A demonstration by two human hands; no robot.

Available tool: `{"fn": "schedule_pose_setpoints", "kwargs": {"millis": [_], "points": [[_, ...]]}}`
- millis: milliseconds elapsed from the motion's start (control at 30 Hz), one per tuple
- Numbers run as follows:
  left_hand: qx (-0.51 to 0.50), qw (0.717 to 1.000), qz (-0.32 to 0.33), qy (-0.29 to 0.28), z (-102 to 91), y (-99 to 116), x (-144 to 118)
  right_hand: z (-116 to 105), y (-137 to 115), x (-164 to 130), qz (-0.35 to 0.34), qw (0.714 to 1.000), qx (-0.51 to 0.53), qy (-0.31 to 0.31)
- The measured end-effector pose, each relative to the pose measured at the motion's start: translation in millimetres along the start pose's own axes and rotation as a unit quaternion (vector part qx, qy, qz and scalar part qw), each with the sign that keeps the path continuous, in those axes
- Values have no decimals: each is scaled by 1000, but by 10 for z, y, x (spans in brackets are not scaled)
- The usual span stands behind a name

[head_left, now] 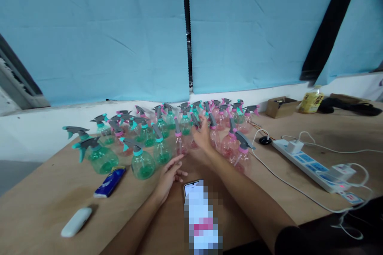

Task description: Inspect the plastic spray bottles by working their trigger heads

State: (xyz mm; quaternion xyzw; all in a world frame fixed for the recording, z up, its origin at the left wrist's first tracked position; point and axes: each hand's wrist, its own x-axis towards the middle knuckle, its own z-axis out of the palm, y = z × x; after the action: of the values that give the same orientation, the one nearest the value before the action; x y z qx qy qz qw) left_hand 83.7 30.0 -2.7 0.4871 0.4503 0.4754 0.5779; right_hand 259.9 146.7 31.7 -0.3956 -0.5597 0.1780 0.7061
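Right hand (202, 133): thumb and fingers were bent, up at the grey trigger head of a pinkish spray bottle (193, 142), mid-cluster near the front. Couldn't tell if they'd closed on it or were only touching; the hand hid the collar. That bottle stood on the wooden table (54, 203).

Left hand (169, 174): empty, fingers loosely spread, just in front of a narrow pink bottle (178, 144).

Handling, my read: thin clear plastic, looked unfilled, so light and top-heavy. Round walls probably slick and a bit springy; wouldn't squeeze hard. Best hold was the collar under the head, fingers off the trigger. Trigger heads overlapped in that crowd, so a snag could have tipped a neighbour.

Further out: phone (194, 190) between the forearms, screen mostly pixelated. Round green bottle (143, 166) left of the left hand, then blue packet (110, 182) and white case (76, 222). Over right, power strip (309, 167) with plugs and white leads. Back right, cardboard box (280, 107) beside a yellow container (311, 101). Blue sheeting (119, 36) hung behind it all.
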Motion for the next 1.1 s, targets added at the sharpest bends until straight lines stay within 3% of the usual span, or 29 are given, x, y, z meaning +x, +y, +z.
{"fn": "schedule_pose_setpoints", "kwargs": {"millis": [233,367,467,633,733,900,1000,1100], "points": [[9,1000,4,-3,-24,-27,25,-3,-82,-79,-38,996,-81,14],[16,1000,13,8,-33,-48,32,-11,-92,-109,11,996,-82,11],[21,1000,18,4,-37,-64,39,-15,-85,-127,65,995,-78,-14],[19,999,24,-12,-44,-69,40,-86,-66,-104,62,993,-1,-104],[17,999,16,-30,-35,-55,26,-158,-79,-78,94,963,99,-231],[27,999,8,-17,-9,-36,10,-161,-193,-103,114,880,212,-410],[16,1000,12,-6,-12,-39,17,-79,-306,-183,134,854,236,-444],[-1,1000,20,2,-27,-47,29,-1,-428,-282,172,851,248,-430]]}}
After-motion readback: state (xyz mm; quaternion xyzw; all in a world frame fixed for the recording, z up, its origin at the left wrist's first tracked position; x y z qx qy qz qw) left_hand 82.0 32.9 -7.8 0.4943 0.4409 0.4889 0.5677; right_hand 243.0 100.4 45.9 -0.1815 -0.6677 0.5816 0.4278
